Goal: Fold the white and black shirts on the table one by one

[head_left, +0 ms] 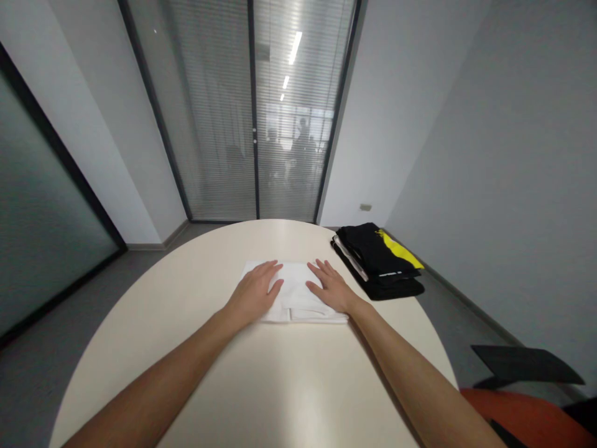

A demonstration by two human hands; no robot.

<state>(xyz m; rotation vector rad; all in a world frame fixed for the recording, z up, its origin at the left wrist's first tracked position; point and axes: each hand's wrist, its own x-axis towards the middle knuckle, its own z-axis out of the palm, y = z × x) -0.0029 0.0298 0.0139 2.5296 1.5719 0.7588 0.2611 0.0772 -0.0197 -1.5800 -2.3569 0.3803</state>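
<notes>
"Both the left hand [254, 291] and the right hand [332, 289] lie palm-down on the folded white cloth [295, 283], left at nine o'clock, right at three. Why like that?"

"To keep its layers flat and even, I'd guess. Pressure from either side would stop it skewing on the table [284, 386]."

"And the dark pile [364, 249] at two o'clock?"

"Folded fabric, mostly black with a yellow patch, near the rim. Probably it sits there so both arms have room to work."

"How are the fingers?"

"Left ones lie fairly close together, thumb held wide; right ones fan a little, thumb apart too. Neither hand grips anything."

"So where's the cloth from the fingertips?"

"Under them and touching, and it spans the gap between the two thumbs. The fingertips reach towards its twelve o'clock edge; at six, nearer the body, the folded layers show."
</notes>
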